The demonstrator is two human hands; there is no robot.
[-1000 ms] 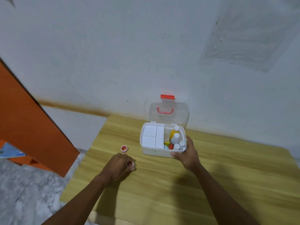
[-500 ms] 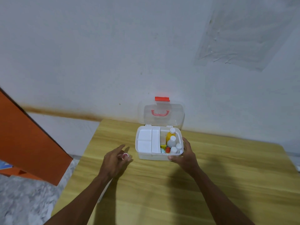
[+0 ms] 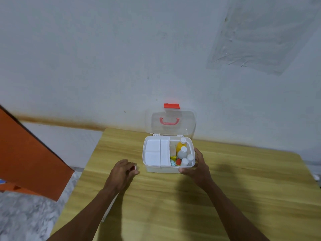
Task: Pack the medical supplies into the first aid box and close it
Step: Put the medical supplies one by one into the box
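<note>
Head view: on the table [image 3: 243, 188] stands the open first aid box [image 3: 156, 168], probably light, stiff plastic that may slide; the right hand [image 3: 198, 168] grips its near right corner. Beside it, the left hand [image 3: 122, 173] pinches a small red-capped jar [image 3: 134, 168], likely light and slippery.

I see white first aid box [image 3: 156, 168], clear lid [image 3: 187, 126] w/ red-orange latch [image 3: 172, 106] & pinkish-red handle [image 3: 169, 121]. Inside: white tray [image 3: 157, 153], yellow bottle [image 3: 180, 147] w/ white cap, white bottles [image 3: 182, 153], bits of teal & red. Nearby small pot [image 3: 134, 168] is red & white. My bench [image 3: 225, 188] is pale yellow wood grain. Rear wall [image 3: 104, 58] grey-white w/ rusty brown streak [image 3: 60, 121]. An orange panel [image 3: 26, 153]; the floor [image 3: 20, 214] grey marbled.
</note>
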